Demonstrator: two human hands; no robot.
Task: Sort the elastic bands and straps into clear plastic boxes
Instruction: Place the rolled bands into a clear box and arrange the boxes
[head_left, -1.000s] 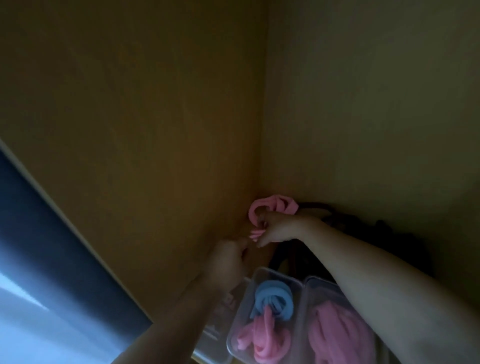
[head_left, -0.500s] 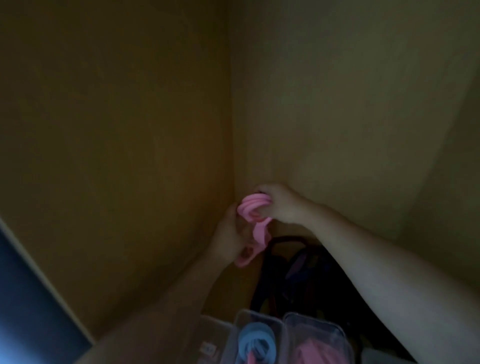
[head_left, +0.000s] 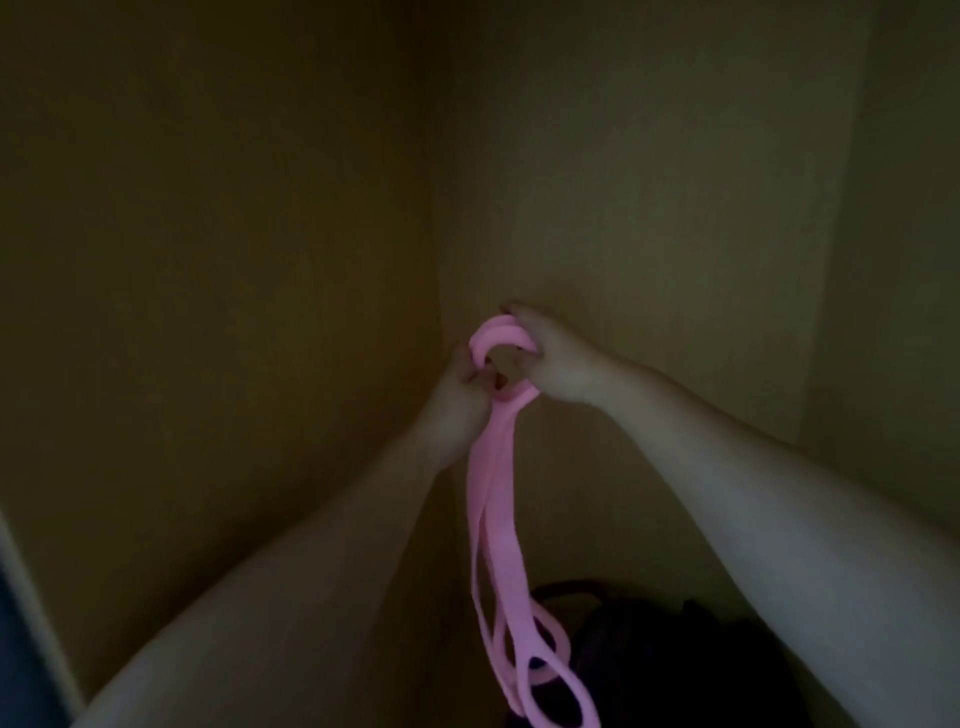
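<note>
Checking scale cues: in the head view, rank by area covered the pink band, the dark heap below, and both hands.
1. dark heap, cropped by the frame
2. pink elastic band
3. right hand and left hand: alike, so unranked

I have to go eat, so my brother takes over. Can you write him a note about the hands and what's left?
Left hand: grips the pink band at its top coil.
Right hand: grips the same coil, other side.
Band: held up near the wall corner, loops hanging over a dark pile.
Done: band picked up, not in a box.
Left: probably bundle it, then box it; no box in view.
</note>
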